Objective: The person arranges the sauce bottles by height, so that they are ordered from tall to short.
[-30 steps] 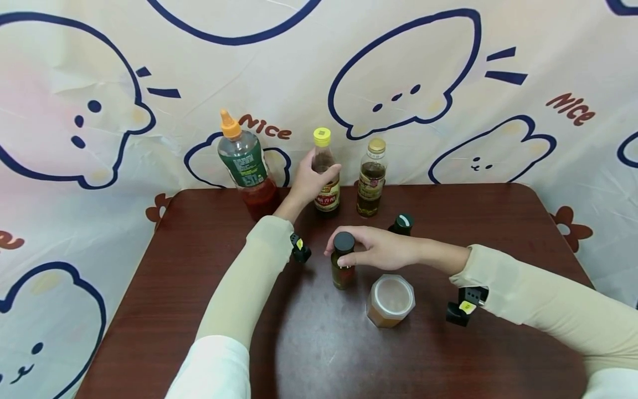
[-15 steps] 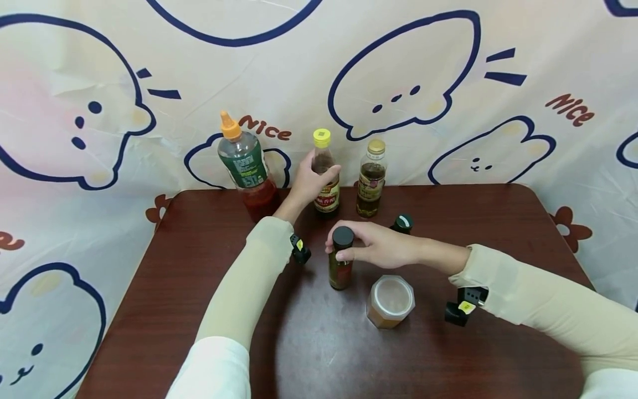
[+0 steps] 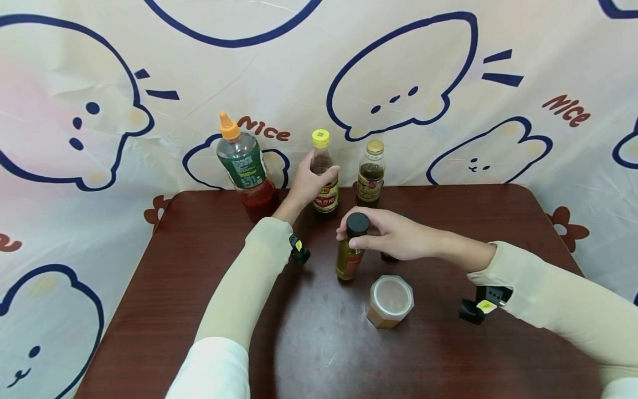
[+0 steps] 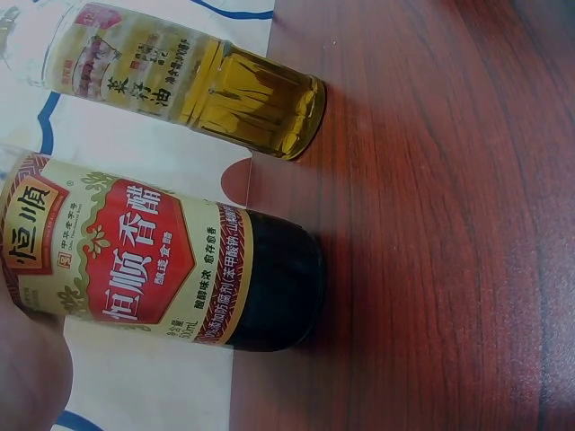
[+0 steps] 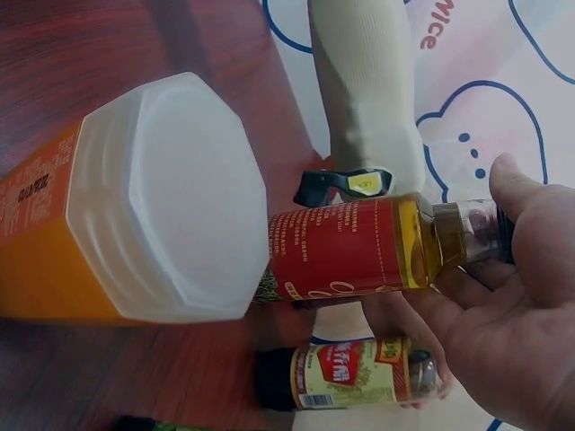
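Note:
My left hand (image 3: 311, 180) grips the neck of a vinegar bottle (image 3: 326, 197) with a yellow cap, upright at the back of the table. Its red and cream label faces the left wrist view, where part of the hand (image 4: 31, 368) shows at the edge. With thumb and fingers, my right hand (image 3: 394, 235) holds a small oil bottle (image 3: 347, 263) by the neck, just under its black cap. The oil bottle leans slightly, low over the table, and its red label (image 5: 337, 251) shows in the right wrist view. A darker bottle (image 3: 389, 257) is mostly hidden behind the right hand.
An octagonal jar (image 3: 391, 302) with a whitish lid stands just in front of the oil bottle. At the back are a squeeze bottle of red sauce (image 3: 256, 194) on the left and a rapeseed oil bottle (image 3: 370, 180) on the right. A printed cloth (image 3: 279, 66) hangs behind the table.
My right hand has carried the oil bottle a little to the right and away from me, tilting it. The hand now covers the dark green cap seen before. The left hand stays still.

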Demonstrator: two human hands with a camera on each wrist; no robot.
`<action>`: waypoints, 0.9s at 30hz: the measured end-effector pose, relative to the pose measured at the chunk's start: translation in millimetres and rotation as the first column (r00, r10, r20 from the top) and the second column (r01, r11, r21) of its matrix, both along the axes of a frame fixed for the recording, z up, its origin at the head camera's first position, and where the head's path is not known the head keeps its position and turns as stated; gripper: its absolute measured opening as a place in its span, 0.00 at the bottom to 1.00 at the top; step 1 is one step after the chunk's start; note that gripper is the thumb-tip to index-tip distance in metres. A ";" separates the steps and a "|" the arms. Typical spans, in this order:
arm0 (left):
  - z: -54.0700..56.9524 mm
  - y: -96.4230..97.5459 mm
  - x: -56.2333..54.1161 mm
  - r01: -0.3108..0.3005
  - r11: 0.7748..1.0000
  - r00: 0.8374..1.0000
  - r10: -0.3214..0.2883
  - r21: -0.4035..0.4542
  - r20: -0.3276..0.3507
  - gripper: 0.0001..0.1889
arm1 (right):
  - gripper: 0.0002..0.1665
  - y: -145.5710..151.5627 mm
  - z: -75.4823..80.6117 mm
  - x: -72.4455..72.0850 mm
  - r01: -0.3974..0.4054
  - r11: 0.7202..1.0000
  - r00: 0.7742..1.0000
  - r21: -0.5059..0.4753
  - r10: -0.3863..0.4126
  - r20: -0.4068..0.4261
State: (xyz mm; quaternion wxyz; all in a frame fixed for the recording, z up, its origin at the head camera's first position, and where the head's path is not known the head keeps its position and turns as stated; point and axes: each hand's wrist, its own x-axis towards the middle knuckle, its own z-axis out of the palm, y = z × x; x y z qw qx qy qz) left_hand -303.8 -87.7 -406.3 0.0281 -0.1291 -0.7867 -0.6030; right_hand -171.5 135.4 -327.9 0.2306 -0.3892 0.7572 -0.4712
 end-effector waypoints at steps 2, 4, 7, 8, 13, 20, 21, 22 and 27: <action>0.3 -0.1 -0.1 0.003 1.000 1.000 -0.003 -0.001 0.003 0.27 | 0.13 4.2 2.2 0.3 0.011 1.000 1.000 0.004 -0.011 0.002; 0.5 -0.1 -0.5 0.001 1.000 1.000 -0.001 -0.004 0.006 0.27 | 0.13 8.8 3.8 0.5 0.022 1.000 1.000 0.005 -0.022 0.010; 0.7 0.2 -1.2 -0.003 1.000 1.000 0.003 -0.002 0.004 0.26 | 0.14 16.2 5.4 0.9 0.038 0.999 0.999 0.009 -0.038 0.014; 0.8 0.4 -1.4 -0.004 1.000 1.000 0.004 -0.001 0.003 0.26 | 0.14 18.9 5.6 1.0 0.042 0.999 0.999 0.010 -0.043 0.014; 0.7 0.6 -1.6 0.000 1.000 1.000 0.000 0.006 -0.003 0.26 | 0.14 32.3 6.3 2.5 0.056 0.998 0.998 0.020 -0.056 0.000; 1.4 0.3 -1.5 -0.009 1.000 1.000 0.009 -0.002 0.002 0.26 | 0.14 51.6 5.7 3.8 0.076 0.997 0.996 0.015 -0.075 -0.039; 1.5 0.4 -1.3 -0.008 1.000 1.000 0.008 -0.001 0.001 0.26 | 0.14 54.2 6.1 4.3 0.080 0.997 0.996 0.015 -0.080 -0.040; 1.5 0.4 -1.3 -0.009 1.000 1.000 0.009 -0.001 0.001 0.26 | 0.14 56.8 6.5 4.8 0.084 0.996 0.996 0.014 -0.083 -0.039; 0.8 1.0 -1.8 -0.015 1.000 1.000 0.015 -0.005 0.016 0.25 | 0.13 71.1 10.8 8.3 0.111 0.994 0.994 0.017 -0.110 -0.028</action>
